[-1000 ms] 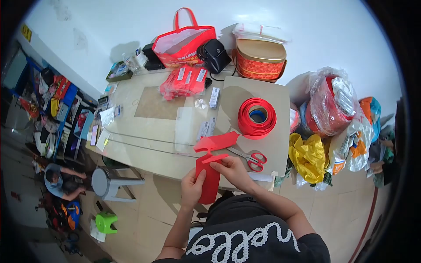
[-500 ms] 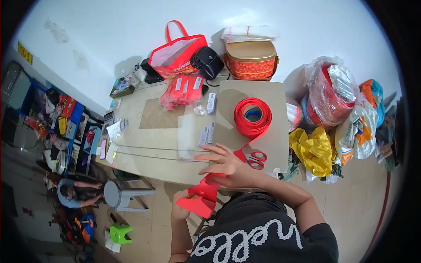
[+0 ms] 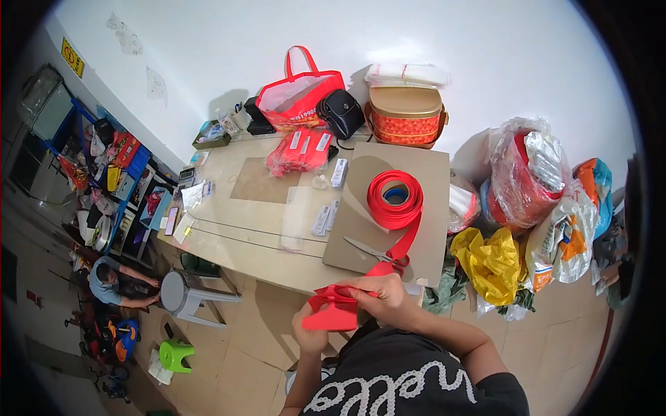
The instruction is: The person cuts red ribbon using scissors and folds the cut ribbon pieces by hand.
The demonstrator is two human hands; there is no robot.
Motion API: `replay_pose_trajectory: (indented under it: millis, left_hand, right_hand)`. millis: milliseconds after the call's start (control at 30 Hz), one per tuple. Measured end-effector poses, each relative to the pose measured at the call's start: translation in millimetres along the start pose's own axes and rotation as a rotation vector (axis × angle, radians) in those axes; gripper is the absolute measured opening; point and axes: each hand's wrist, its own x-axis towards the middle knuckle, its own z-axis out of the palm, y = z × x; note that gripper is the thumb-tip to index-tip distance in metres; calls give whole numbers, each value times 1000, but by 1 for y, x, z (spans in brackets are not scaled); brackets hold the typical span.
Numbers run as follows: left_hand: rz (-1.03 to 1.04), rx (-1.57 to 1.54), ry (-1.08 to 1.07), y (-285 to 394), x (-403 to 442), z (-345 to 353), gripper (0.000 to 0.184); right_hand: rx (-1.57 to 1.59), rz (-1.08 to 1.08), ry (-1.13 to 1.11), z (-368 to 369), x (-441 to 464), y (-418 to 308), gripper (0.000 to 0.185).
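A folded piece of red ribbon (image 3: 331,316) is between my two hands at the table's front edge. My left hand (image 3: 310,334) is closed on its left side. My right hand (image 3: 383,297) pinches its upper right part, with the fingers closed. From the roll of red ribbon (image 3: 395,200) on the grey board (image 3: 433,208), a red strip runs down toward my right hand. Scissors (image 3: 371,250) lie on the board, their handles partly under that strip. How the folds and the strip meet near my fingers is hard to make out.
On the table (image 3: 229,243) are red packets (image 3: 300,152), white labelled boxes (image 3: 339,172), a red bag (image 3: 298,97), a black pouch (image 3: 341,114) and a gold-lidded basket (image 3: 406,114). Plastic bags (image 3: 489,260) stand at the right. A person (image 3: 114,281) sits at the left beside a grey stool (image 3: 177,291).
My right hand, spread open half a second ago, has closed on the red ribbon. The strip from the roll now reaches down over the scissors' handles. The view has shifted.
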Motion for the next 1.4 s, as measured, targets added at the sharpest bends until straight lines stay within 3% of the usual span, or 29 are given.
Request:
replay_pose_trajectory:
  millis: [100,200,300,400,600,700,900,1100,1200,1300,1333,1400]
  left_hand:
    - [88,67,-11,3,-8,9,15]
    - [6,-73,12,9,-16,22,15]
    - [18,-27,-67,3,-24,20,26]
    - [137,19,-81,7,-23,22,24]
    - [168,-56,80,7,-25,34,19]
    - [143,11,44,6,-24,34,17]
    - [125,34,78,11,-21,38,15]
    - [-135,-212,27,18,-23,43,19]
    - [274,422,9,19,-6,35,30]
    - [-48,-139,-220,9,5,29,41]
    - [-134,-304,-428,12,14,24,57]
    - [-218,-359,-597,23,30,22,55]
  right_hand:
    - [124,12,35,2,-12,10,19]
    - [263,27,41,0,-21,7,19]
    - [348,58,47,0,-27,9,20]
    - [306,107,-10,-4,-32,2,22]
    - [204,26,-57,-12,-36,-13,27]
    - [112,-76,14,-5,-33,-2,28]
    - [158,-19,63,0,-29,8,22]
    - [172,-27,210,1,-27,14,24]
    - [265,24,247,-3,-28,19,23]
    - [410,89,199,-9,-28,23,20]
    - [422,114,158,-12,-29,25,19]
    - [450,166,75,-18,-30,30,18]
